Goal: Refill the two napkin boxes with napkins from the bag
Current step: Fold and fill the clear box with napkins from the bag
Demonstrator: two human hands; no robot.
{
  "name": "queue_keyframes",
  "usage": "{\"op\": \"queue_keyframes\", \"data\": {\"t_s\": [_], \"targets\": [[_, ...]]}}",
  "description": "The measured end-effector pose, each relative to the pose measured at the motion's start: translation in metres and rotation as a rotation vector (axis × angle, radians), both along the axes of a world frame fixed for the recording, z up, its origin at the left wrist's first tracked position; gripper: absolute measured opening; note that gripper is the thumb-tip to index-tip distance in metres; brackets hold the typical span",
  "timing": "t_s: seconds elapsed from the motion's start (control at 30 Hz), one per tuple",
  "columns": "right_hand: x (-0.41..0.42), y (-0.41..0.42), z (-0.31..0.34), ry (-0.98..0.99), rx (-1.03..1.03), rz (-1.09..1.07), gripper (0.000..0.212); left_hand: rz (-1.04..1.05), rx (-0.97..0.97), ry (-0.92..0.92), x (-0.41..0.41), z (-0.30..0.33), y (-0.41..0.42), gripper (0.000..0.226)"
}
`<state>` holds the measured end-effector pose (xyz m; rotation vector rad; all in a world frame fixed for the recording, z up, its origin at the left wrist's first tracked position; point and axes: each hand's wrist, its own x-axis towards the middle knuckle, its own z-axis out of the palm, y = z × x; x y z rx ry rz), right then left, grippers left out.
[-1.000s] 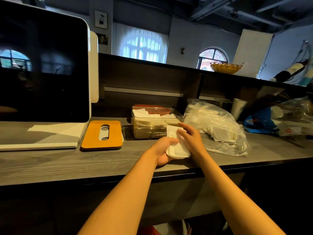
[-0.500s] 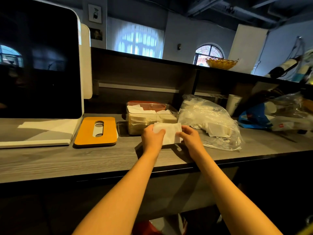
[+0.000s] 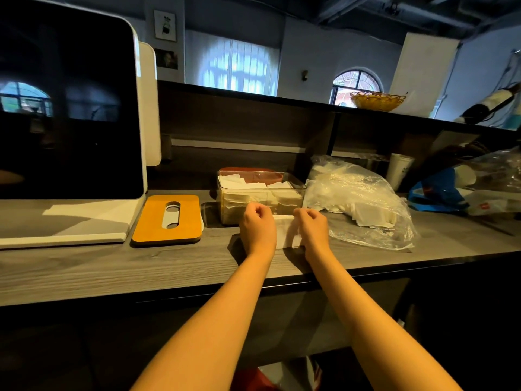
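Note:
A small stack of white napkins (image 3: 285,231) stands on edge on the grey counter, just in front of a clear napkin box (image 3: 260,193). My left hand (image 3: 258,225) grips the stack's left side and my right hand (image 3: 311,227) grips its right side. The clear box has no lid on and holds loose white napkins. An orange box lid (image 3: 167,218) with a slot lies flat to the left. To the right lies a clear plastic bag (image 3: 358,200) holding more white napkins. A reddish-brown box top (image 3: 248,170) shows behind the clear box.
A large dark screen on a white stand (image 3: 70,108) fills the left. A paper cup (image 3: 399,170), a blue packet (image 3: 434,190) and more plastic bags sit at the right. A raised shelf with a yellow basket (image 3: 376,100) runs behind the counter (image 3: 112,266).
Both hands shifted from loosely holding the napkins flat to gripping the stack at its two sides, upright on the counter. The camera moved closer.

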<state>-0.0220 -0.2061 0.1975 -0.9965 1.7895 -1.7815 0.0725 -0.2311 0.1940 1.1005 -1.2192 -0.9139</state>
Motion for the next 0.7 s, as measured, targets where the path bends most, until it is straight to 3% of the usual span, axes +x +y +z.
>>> {"op": "queue_keyframes", "data": {"t_s": [0.13,0.3,0.4,0.53,0.57,0.7], "targets": [[0.005,0.006,0.003,0.035,0.004,0.078,0.026,-0.101,-0.027,-0.139,-0.004,-0.001,0.002,0.021],[0.006,0.005,0.000,0.203,-0.005,0.046,0.039,-0.029,-0.046,-0.187,-0.001,-0.003,0.003,0.031],[0.012,0.013,0.004,0.227,-0.087,0.129,0.037,0.065,-0.030,-0.112,0.003,0.000,0.003,0.033],[0.016,0.020,0.003,0.261,-0.098,0.358,0.016,0.215,0.043,0.171,0.013,0.005,0.004,0.032],[0.017,0.020,0.002,0.292,-0.068,0.400,0.021,0.224,0.055,0.209,0.014,0.005,0.004,0.032],[0.016,0.018,-0.002,0.245,-0.024,0.370,0.026,0.079,0.031,0.077,0.012,0.000,0.004,0.038]]}}
